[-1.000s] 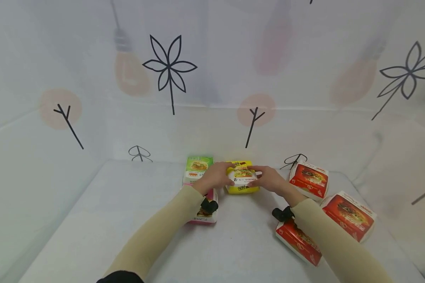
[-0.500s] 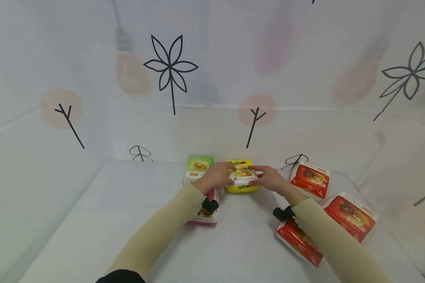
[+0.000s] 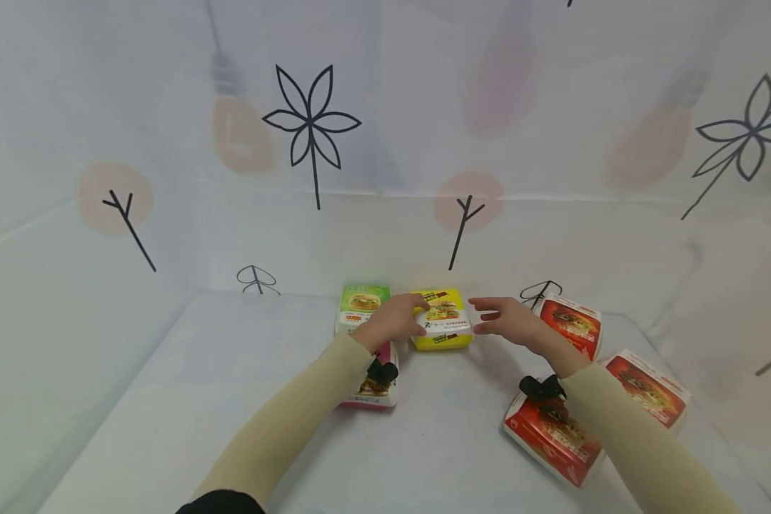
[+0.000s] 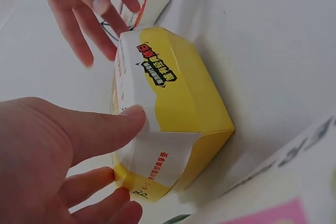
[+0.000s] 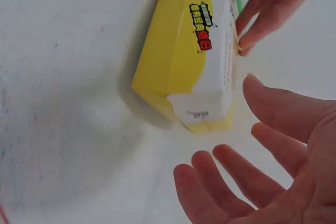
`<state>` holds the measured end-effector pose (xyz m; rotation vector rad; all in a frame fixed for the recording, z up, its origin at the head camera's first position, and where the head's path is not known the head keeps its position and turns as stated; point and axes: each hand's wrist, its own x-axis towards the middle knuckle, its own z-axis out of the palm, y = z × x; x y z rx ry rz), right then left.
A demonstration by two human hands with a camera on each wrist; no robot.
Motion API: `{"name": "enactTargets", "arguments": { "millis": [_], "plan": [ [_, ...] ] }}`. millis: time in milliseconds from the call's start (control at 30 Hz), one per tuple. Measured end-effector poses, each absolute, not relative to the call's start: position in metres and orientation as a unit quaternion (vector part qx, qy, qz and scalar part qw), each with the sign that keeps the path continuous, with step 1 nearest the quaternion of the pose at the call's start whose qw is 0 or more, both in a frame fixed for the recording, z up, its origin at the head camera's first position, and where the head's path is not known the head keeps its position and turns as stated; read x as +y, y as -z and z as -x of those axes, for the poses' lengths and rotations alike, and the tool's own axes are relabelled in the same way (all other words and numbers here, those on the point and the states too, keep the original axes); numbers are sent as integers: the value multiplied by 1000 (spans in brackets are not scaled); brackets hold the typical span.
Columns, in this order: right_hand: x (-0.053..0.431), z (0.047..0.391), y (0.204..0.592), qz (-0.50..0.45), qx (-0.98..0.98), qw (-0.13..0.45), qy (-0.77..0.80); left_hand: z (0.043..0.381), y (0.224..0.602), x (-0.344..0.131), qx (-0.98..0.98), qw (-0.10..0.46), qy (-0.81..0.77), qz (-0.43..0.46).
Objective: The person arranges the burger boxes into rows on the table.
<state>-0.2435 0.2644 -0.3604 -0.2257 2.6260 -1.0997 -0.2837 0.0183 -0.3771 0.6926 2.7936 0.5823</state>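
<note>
A yellow-and-white burger box [image 3: 446,327] lies at the back middle of the white table. My left hand [image 3: 392,319] is at its left end; in the left wrist view the thumb [image 4: 113,132] lies on the upper edge and the fingers bend round the side. My right hand [image 3: 517,328] stands off the box's right end, fingers spread and nothing held. A gap between that hand and the box [image 5: 184,51] shows in the right wrist view. Left of the yellow box sit a green burger box [image 3: 362,301] and, nearer, a pink one [image 3: 366,401], partly hidden by my left arm.
On the right are three red burger boxes: one at the back [image 3: 575,325], one at the far right [image 3: 652,385], and a nearer one [image 3: 546,442] partly under my right forearm. A white printed cloth [image 3: 385,235] rises behind the table.
My right hand has let go of the yellow box and moved off to the right. The left hand stays at the box's left end, and the box looks nearly unmoved.
</note>
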Motion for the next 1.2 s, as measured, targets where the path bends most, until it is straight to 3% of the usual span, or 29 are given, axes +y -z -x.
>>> {"name": "enactTargets", "arguments": {
  "millis": [533, 800, 1200],
  "plan": [
    [331, 183, 346, 104, 928, 85, 348, 289, 379, 20, 953, 102, -178, -222],
    [354, 137, 359, 70, 930, 102, 346, 289, 379, 23, 952, 110, -179, -221],
    [370, 93, 373, 37, 955, 55, 288, 289, 377, 23, 953, 108, -173, -226]
  ]
}}
